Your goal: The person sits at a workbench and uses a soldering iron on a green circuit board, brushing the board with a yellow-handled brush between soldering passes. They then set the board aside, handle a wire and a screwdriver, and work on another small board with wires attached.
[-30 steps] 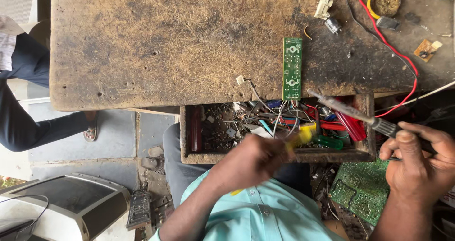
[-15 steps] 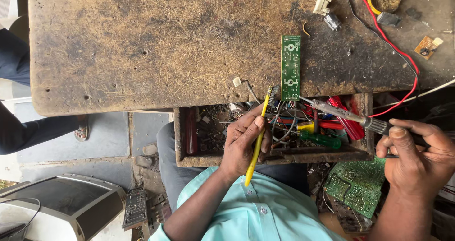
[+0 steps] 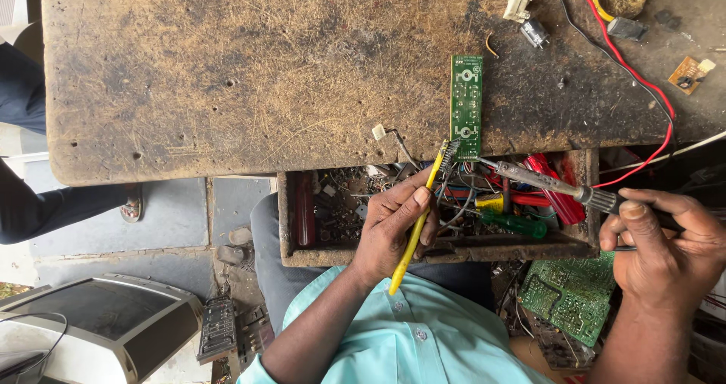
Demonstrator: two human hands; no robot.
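Left hand point(image 3: 393, 229) has raised the yellow brush point(image 3: 420, 214) to the green board point(image 3: 466, 106) — right hand point(image 3: 665, 244) grips the soldering iron point(image 3: 544, 181); cleaning looks underway.

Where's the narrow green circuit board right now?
In the head view, the narrow green circuit board lies lengthwise on the worn wooden table, right of centre at its near edge, just above the yellow brush's bristles.

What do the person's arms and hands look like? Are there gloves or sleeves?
No gloves: the left hand and the right hand are both bare, with short nails. No rings, watch or bracelets show. Both forearms are bare too, as far as the picture shows. The person wears a light turquoise shirt with small buttons down the front.
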